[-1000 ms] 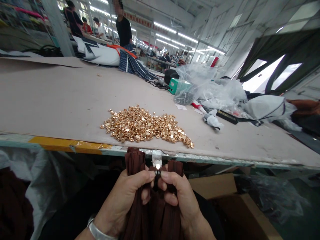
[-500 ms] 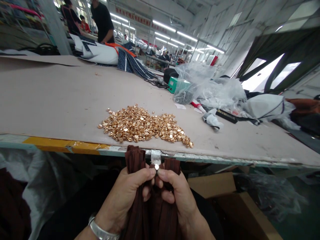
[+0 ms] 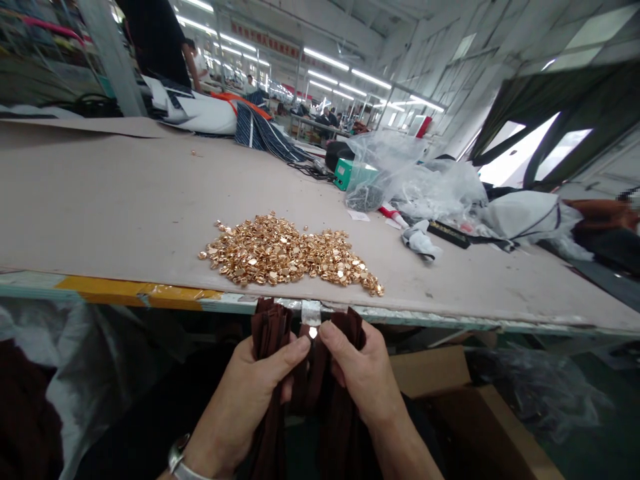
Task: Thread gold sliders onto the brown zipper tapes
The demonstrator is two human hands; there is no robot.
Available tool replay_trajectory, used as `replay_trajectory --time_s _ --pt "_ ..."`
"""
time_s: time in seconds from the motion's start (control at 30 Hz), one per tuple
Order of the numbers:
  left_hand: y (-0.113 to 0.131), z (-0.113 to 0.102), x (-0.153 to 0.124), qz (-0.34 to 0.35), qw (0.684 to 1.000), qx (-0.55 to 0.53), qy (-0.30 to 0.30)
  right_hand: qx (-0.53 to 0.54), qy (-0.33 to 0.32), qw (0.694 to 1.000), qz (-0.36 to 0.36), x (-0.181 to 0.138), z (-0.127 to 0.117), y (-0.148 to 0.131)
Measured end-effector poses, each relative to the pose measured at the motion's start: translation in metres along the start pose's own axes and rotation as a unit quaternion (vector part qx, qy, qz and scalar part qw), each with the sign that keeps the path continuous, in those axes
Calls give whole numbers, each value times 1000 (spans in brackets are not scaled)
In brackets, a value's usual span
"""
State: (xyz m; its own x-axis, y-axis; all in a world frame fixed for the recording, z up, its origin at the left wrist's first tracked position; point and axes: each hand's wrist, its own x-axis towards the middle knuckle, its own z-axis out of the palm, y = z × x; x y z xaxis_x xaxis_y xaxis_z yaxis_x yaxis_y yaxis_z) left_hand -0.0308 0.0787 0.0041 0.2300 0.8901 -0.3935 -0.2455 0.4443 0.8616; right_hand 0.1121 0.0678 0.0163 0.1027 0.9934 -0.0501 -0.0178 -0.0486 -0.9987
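Observation:
My left hand (image 3: 245,390) is closed round a bundle of brown zipper tapes (image 3: 271,328), whose ends stick up above the fingers. A second bundle of brown tapes (image 3: 349,325) is gripped in my right hand (image 3: 370,380). Both thumbs point inward, close to a small bright metal piece (image 3: 313,332) at the clear-taped holder (image 3: 311,312) on the table edge. One brown strip (image 3: 315,373) hangs between the hands, below that piece. Just beyond, on the tabletop, lies a heap of small gold metal pieces (image 3: 280,250) that look like zipper sliders.
The table (image 3: 110,207) has a front edge partly covered in yellow tape (image 3: 135,291). Plastic bags (image 3: 425,183), a green box (image 3: 343,173) and a crumpled cloth (image 3: 420,239) lie at the back right. A cardboard box (image 3: 430,373) stands below. A person (image 3: 155,43) is behind the table.
My hands have moved slightly apart; the right thumb and fingers have drawn back from the metal piece. A brown strip now shows between the bundles. The person behind has shifted left.

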Motion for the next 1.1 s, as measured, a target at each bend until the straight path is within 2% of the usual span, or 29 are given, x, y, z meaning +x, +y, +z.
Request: replay_trajectory --time_s 0.13,0.2,0.27,0.33,0.4,0.47,0.53,0.6,0.7,0.83,0.9,0.97,1.03,1.1 --pt "-2 1 0 14 1000 -1 10 -74 -1 996 -42 3 3 -4" --pt "-2 2 1 13 1000 -18 13 -157 24 984 -77 5 7 -7" --pt "-1 2 4 0 999 -37 23 -281 77 947 -136 10 10 -12" --pt "0 3 5 -12 998 -44 42 -383 132 894 -189 18 13 -19" --pt "1 5 6 -19 997 -48 60 -422 164 867 -209 27 14 -25" --pt "2 8 6 -25 996 -62 60 -394 152 884 -199 31 15 -31" --pt "2 9 4 -34 995 -75 50 -308 76 932 -172 31 14 -33" --pt "1 10 2 -37 995 -78 41 -217 -21 966 -136 26 13 -32" --pt "-5 8 -1 -18 998 -47 29 -156 -102 977 -102 16 8 -30" --pt "-15 7 -5 20 1000 19 -5 -79 -134 986 -58 5 -5 -32" --pt "-18 8 -6 10 1000 24 2 -97 -71 992 -41 3 -17 -32" --pt "-19 8 -6 -6 1000 25 14 -193 60 977 -70 6 -32 -31" --pt "-19 7 -5 -8 1000 25 12 -324 176 922 -120 12 -47 -28" --pt "-19 6 -4 -3 1000 13 1 -452 219 852 -148 19 -58 -26"
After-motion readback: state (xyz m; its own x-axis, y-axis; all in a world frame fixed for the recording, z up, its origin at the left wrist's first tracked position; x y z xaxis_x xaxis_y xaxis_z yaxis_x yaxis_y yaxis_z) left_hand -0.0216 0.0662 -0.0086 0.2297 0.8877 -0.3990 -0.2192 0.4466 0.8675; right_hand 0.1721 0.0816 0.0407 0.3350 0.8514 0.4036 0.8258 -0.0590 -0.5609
